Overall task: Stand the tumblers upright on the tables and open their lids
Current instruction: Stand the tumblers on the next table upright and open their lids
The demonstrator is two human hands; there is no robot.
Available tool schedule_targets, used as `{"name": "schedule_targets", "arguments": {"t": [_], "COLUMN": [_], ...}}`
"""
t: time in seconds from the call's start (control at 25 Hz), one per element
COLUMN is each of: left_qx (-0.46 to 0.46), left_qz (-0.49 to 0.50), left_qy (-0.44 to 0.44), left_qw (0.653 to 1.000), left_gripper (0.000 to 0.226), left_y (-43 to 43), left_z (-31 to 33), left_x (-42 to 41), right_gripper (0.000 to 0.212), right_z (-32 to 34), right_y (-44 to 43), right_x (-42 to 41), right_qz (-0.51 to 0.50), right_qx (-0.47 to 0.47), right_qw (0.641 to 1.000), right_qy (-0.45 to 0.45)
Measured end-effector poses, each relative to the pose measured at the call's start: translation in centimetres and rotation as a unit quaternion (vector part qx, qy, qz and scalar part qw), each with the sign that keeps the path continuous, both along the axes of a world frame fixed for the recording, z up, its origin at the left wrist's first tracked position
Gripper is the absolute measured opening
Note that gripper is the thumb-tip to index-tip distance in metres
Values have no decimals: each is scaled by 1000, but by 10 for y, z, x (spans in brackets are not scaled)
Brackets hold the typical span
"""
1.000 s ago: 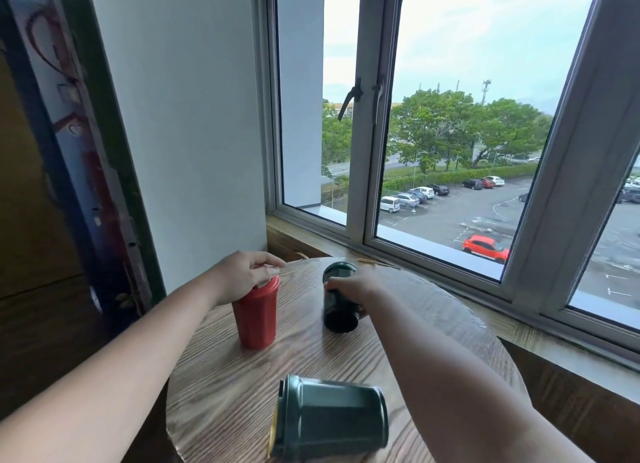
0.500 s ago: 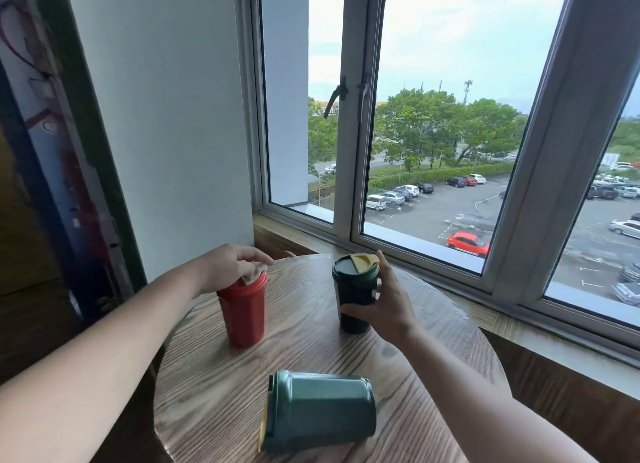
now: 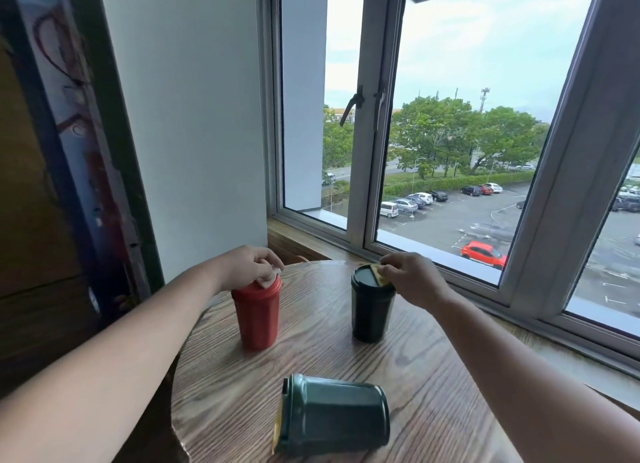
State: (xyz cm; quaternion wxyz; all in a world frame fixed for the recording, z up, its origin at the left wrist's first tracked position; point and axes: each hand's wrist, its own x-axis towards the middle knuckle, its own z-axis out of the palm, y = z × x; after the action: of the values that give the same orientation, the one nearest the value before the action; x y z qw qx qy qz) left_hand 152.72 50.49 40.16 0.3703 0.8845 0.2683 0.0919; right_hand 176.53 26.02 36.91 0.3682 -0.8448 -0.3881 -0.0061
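A red tumbler (image 3: 257, 315) stands upright on the round wooden table (image 3: 433, 386), left of centre. My left hand (image 3: 247, 266) rests on its top, fingers pinching the pale lid flap. A dark green tumbler (image 3: 371, 310) stands upright further right. My right hand (image 3: 412, 277) is at its rim, fingertips on the yellow lid flap, which is partly lifted. A larger teal tumbler (image 3: 332, 416) lies on its side near the table's front edge, its yellow-rimmed lid end pointing left.
A window (image 3: 450, 133) with a wooden sill (image 3: 304, 244) runs behind and to the right of the table. A white wall (image 3: 187, 116) and a dark frame (image 3: 104, 150) stand to the left. The table's edge drops off at the left.
The dark green tumbler went from tilted in my right hand to standing upright. My right hand then moved from its side up to the lid flap. My left hand stayed on the red tumbler's lid.
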Motion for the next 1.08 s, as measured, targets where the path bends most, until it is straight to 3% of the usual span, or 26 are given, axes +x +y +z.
{"name": "schedule_targets", "arguments": {"t": [0.12,0.28,0.44,0.68,1.08], "left_qx": [-8,-80,-96,-85,-82], "left_qz": [39,81,87,155,181], "left_qy": [23,41,6,-98,-55], "left_qw": [999,993,991,979,978], "left_gripper": [18,24,28,23,26], "left_y": [8,-1,-21,-51,-73], "left_z": [-4,-12,-21,-19,-20], "left_x": [-1,-8,-3,33,70], "right_gripper": [21,20,20,20,18], "right_z": [5,0,-3,-4,-4], "right_y": [3,2,1,0,-1], "right_x": [2,4,1,-1,-5], "right_qz": [-1,0,-3,-7,-7], "right_qx": [-19,9,26,36,43], "right_qw": [1000,997,990,990,989], "right_qy": [9,80,139,139,139]}}
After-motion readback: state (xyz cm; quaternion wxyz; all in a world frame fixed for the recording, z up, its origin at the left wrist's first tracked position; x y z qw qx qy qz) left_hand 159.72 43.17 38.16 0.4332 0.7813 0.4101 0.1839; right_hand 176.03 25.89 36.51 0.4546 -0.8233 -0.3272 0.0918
